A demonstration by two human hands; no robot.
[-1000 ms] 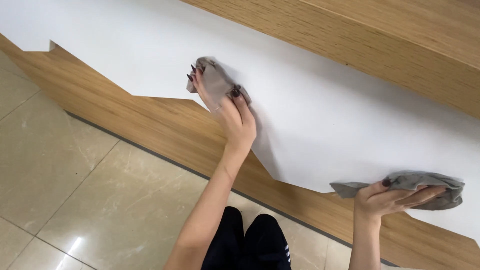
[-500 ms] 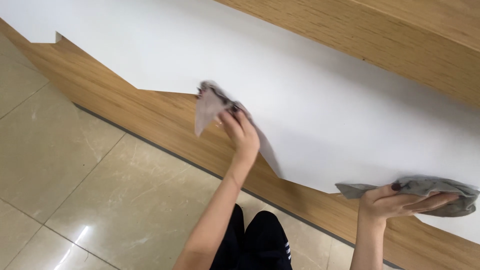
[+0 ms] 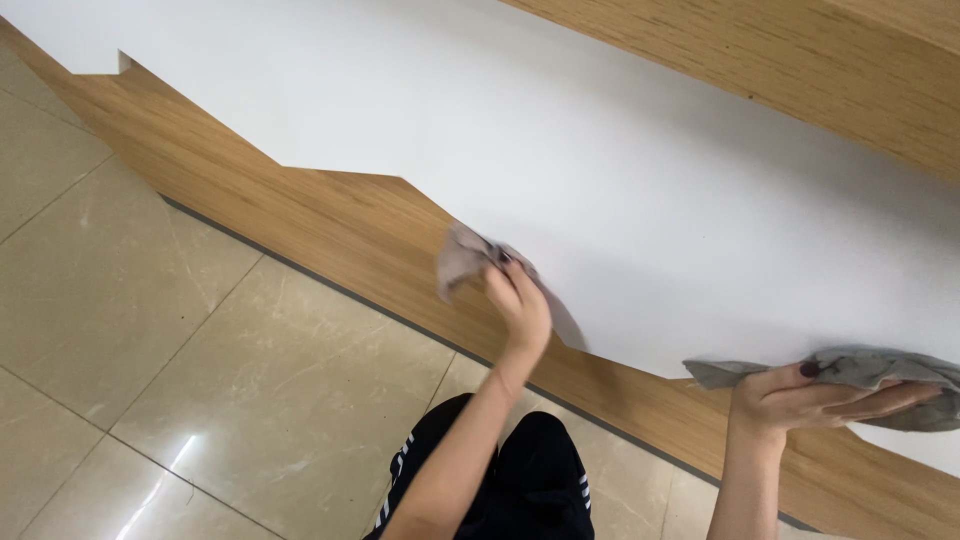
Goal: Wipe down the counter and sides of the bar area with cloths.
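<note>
Left hand (image 3: 520, 305): closed on a grey cloth (image 3: 462, 260) at the white wall's (image 3: 620, 190) stepped wooden trim (image 3: 330, 215); keep your strokes flat. Right hand (image 3: 800, 400): grips second cloth (image 3: 860, 372), far right.

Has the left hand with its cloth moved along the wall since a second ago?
Yes. The left hand and its cloth slid down off the white wall to the wooden stepped trim.
</note>
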